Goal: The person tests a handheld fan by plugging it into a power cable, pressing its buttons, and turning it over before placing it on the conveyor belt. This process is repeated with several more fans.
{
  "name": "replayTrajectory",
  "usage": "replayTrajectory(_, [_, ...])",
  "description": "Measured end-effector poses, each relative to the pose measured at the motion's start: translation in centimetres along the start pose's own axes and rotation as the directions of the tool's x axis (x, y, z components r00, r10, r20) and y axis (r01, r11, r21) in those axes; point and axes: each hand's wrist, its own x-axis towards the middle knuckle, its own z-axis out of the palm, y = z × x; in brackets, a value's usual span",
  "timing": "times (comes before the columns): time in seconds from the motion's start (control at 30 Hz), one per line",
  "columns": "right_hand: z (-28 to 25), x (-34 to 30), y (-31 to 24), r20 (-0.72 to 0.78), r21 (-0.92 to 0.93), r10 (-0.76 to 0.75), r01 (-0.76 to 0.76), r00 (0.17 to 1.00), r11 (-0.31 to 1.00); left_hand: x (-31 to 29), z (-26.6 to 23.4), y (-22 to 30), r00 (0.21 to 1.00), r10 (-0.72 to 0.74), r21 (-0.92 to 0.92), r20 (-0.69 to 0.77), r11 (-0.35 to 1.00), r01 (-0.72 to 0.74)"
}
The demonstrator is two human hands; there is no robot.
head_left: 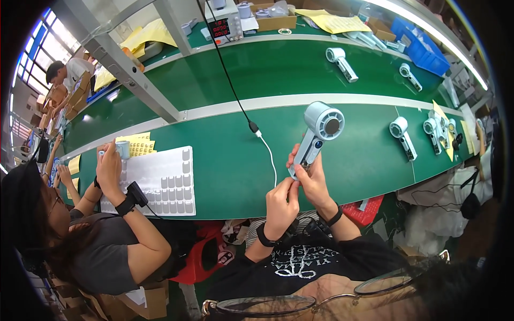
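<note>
My right hand (316,184) is wrapped around the handle of a light blue handheld fan (323,122), its round head tilted up and its grille facing me. The thumb lies on the front of the handle, below a small dark round spot. At the handle's bottom end, my left hand (282,207) pinches with thumb and fingertips. A thin white cable (271,155) hangs from a black connector (254,127) and disappears at my left hand. What sits between those fingertips is hidden.
More light blue fans (402,138) lie to the right, others on the far belt (225,67). A blue bin (420,48) stands at the back right. On the left, a co-worker (107,235) works beside a white sticker sheet (174,179). A red crate (364,209) sits below the table edge.
</note>
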Motion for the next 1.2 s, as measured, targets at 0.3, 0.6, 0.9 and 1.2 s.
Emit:
replayTrajectory(0.3, [-0.1,-0.4,-1.1,0.019,-0.006,0.058,-0.058,0.998,0.998,-0.3,-1.0,-0.4,0.958,-0.206,-0.273,0.198,0.928,0.255])
replayTrajectory(0.6, [0.1,-0.8,-0.7,0.047,0.040,0.100,-0.102,0.994,0.994,-0.7,-1.6,-1.4,0.990,-0.097,-0.176,0.098,0.978,0.113])
replayTrajectory(0.9, [0.6,-1.0,-0.4,0.036,-0.023,0.026,-0.025,0.999,0.999,-0.9,-1.9,-1.7,0.980,-0.151,-0.220,0.128,0.959,0.176])
replayTrajectory(1.2, [0.9,-0.8,-1.0,0.051,0.106,0.009,-0.014,0.999,0.994,-1.2,-2.3,-2.2,0.957,-0.172,-0.330,0.234,0.912,0.244])
